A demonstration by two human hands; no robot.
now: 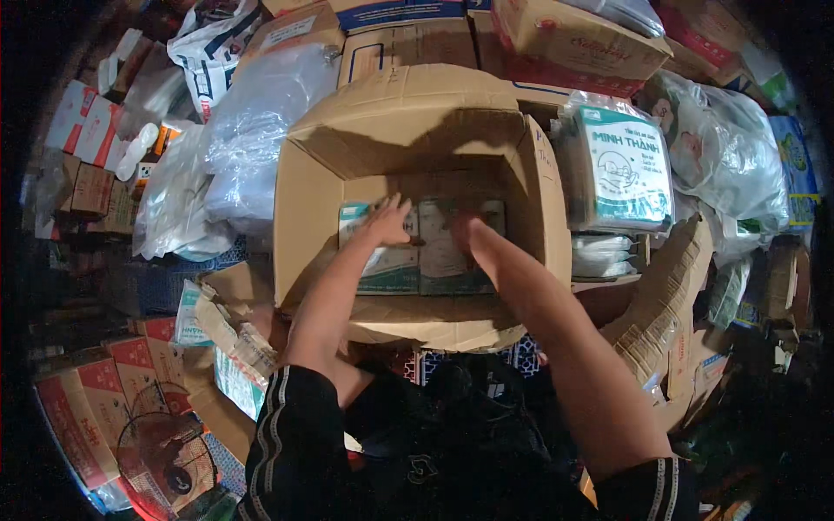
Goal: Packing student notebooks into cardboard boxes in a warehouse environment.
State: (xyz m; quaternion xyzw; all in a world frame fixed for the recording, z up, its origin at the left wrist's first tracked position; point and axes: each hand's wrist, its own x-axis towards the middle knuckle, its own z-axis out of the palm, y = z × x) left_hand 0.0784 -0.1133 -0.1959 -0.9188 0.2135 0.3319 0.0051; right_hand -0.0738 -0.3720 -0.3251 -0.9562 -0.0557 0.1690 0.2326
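A large open cardboard box (306,208) stands before me, with two flat printed plastic packs side by side on its bottom. On the left pack (391,273), white and green, my left hand (389,221) rests or hovers with its fingers apart. Over the right pack (443,260), in shadow, is my right hand (468,233); it is blurred and dark, so its fingers cannot be made out. Similar white and green packs (629,166) are stacked outside the box, to its right.
Clear plastic bags (260,130) lie left of the box, and a filled clear bag (723,143) lies far right. Closed cartons (410,52) stand behind. Torn open cardboard (671,306) sticks up at the right. A wire fan guard (169,456) and red-and-brown cartons (98,417) are at lower left.
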